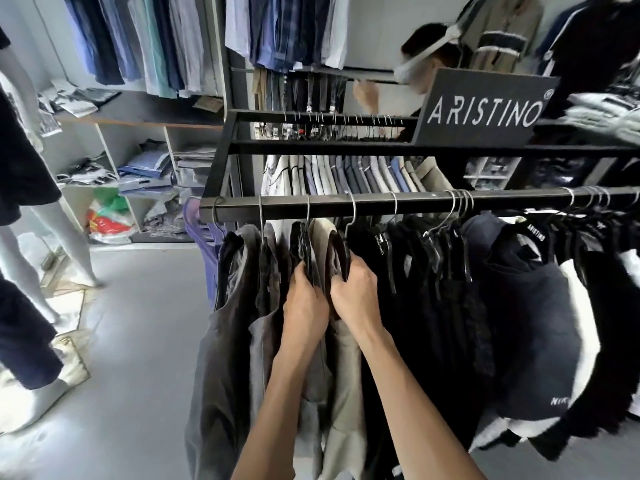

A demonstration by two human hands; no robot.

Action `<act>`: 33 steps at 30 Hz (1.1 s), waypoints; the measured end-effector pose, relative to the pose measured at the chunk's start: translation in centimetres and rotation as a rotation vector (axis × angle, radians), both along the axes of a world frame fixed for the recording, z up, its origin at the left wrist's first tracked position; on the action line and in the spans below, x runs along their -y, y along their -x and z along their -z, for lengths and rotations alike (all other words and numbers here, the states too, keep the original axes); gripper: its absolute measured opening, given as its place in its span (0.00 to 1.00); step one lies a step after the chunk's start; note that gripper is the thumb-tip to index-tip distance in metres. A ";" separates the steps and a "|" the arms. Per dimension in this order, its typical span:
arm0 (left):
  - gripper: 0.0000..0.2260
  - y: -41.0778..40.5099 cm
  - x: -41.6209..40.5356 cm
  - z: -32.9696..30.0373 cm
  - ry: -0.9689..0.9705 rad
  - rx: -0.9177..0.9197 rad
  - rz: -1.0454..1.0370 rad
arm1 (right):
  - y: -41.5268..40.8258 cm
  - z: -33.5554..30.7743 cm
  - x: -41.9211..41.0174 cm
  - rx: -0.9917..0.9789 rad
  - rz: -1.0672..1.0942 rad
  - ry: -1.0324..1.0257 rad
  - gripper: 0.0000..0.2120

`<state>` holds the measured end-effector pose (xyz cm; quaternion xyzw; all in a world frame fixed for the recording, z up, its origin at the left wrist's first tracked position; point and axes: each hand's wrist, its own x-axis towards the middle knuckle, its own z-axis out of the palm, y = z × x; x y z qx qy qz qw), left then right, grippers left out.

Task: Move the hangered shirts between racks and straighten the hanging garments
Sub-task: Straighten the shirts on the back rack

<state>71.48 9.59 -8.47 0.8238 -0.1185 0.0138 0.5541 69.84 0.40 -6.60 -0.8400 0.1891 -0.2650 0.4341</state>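
Observation:
A black rack bar (381,199) runs across in front of me, hung with shirts on black hangers. Grey and dark shirts (235,306) hang at its left end, a beige shirt (341,368) in the middle, black and navy tops (519,306) to the right. My left hand (304,299) grips the shoulder of a dark hangered shirt just left of the beige one. My right hand (356,289) grips the black hanger (341,249) of the beige shirt. Both hands sit side by side, fingers buried in the cloth.
A black ARISTINO sign (485,109) stands on the rack top. Another person (419,64) works behind the rack. Wall rails with shirts (138,39), shelves of folded clothes (145,168) and mannequin legs (59,237) stand left. Grey floor (138,341) lies at lower left.

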 end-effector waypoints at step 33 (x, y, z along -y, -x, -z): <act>0.34 7.0 13.2 -1.8 -0.399 0.280 -0.211 | 6.5 0.6 12.9 0.193 -0.066 0.426 0.24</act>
